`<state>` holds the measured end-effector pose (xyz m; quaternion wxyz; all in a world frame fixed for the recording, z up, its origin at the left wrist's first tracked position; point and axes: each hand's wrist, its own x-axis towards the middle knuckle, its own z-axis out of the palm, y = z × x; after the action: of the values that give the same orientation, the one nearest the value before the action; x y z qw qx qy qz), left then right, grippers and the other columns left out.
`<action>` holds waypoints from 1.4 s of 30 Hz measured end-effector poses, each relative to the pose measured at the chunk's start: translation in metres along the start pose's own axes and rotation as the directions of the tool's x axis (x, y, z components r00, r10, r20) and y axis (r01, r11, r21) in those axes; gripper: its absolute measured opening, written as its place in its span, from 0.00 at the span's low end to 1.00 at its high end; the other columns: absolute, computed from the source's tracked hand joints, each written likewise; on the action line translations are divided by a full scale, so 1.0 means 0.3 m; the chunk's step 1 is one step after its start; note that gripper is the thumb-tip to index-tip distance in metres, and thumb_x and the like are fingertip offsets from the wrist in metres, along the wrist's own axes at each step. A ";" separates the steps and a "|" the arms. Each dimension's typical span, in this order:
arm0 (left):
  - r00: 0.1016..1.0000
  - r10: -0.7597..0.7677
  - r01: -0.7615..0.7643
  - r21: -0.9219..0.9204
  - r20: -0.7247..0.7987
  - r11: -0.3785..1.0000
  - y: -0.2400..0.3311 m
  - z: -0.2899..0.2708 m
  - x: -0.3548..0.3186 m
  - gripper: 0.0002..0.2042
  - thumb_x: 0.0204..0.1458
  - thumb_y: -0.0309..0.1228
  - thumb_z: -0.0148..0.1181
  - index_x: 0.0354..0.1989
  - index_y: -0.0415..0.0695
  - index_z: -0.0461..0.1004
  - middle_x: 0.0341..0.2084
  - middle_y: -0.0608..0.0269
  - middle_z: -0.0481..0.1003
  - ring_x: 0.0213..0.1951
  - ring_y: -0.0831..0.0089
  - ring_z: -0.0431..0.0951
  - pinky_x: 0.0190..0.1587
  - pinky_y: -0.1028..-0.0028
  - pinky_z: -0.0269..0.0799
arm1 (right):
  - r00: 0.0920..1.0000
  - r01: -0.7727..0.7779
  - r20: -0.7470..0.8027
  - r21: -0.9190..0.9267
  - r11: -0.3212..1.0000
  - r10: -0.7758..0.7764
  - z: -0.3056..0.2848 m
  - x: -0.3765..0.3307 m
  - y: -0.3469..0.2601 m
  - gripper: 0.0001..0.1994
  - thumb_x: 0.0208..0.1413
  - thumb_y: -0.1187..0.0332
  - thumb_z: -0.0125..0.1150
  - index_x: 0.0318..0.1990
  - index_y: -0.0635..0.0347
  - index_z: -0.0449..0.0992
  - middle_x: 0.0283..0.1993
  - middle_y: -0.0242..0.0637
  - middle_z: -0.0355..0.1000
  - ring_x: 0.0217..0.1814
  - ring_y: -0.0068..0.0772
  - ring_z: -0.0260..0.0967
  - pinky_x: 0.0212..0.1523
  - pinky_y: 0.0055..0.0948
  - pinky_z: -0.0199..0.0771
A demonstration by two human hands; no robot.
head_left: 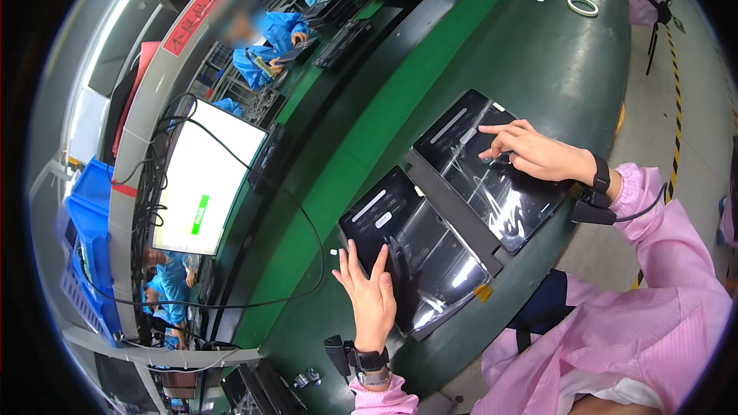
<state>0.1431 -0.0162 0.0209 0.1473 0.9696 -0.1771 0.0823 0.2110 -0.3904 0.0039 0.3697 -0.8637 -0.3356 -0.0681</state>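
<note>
Two dark tablets lie side by side on the green bench, both lit and covered with wrinkled clear film. My left hand (369,292), fingers spread, is at the left edge of the nearer tablet (430,257). Over the farther tablet (477,184) is my right hand (538,150), its index finger stretched toward the screen and the other fingers partly bent. Whether that fingertip touches the glass I cannot tell. A dark grey strip (453,204) runs between the two tablets. An orange tab (483,292) sticks out at the nearer tablet's corner. Neither hand holds anything.
A bright monitor (207,177) stands at the left, with a black cable (319,246) looping onto the bench. Blue bins (92,238) are beyond it. Tape rolls (583,6) lie at the far right. Across the line, people in blue handle devices; a person in pink is at the far right.
</note>
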 end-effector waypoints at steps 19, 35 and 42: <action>0.983 0.142 -0.140 -0.021 0.121 0.990 0.086 0.056 0.105 0.18 0.59 0.38 0.42 0.55 0.54 0.70 0.65 0.45 0.46 0.67 0.45 0.41 0.64 0.42 0.30 | 0.990 -0.098 -0.110 -0.044 0.994 0.093 -0.086 -0.160 0.056 0.35 0.43 0.82 0.37 0.66 0.63 0.47 0.48 0.36 0.68 0.55 0.31 0.61 0.66 0.39 0.40; 0.949 0.296 -0.289 -0.069 0.111 0.955 0.292 -0.009 0.115 0.19 0.58 0.38 0.46 0.57 0.50 0.68 0.64 0.53 0.52 0.67 0.50 0.44 0.64 0.42 0.28 | 0.877 -0.275 -0.406 0.014 0.961 0.257 -0.086 -0.261 0.031 0.06 0.56 0.69 0.46 0.35 0.63 0.66 0.32 0.41 0.61 0.37 0.41 0.59 0.42 0.35 0.60; 0.813 0.549 -0.534 -0.128 0.192 0.835 0.483 0.224 0.185 0.23 0.57 0.36 0.50 0.61 0.47 0.60 0.64 0.52 0.53 0.66 0.53 0.50 0.63 0.42 0.39 | 0.842 -0.479 -0.331 -0.093 0.873 0.427 -0.023 -0.488 -0.022 0.18 0.59 0.58 0.50 0.29 0.65 0.74 0.28 0.43 0.66 0.35 0.43 0.61 0.38 0.36 0.61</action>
<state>0.1484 -0.1847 0.0065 0.1302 0.8763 -0.4638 0.0067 0.0954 -0.4692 -0.0408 0.3459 -0.9266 -0.0540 -0.1376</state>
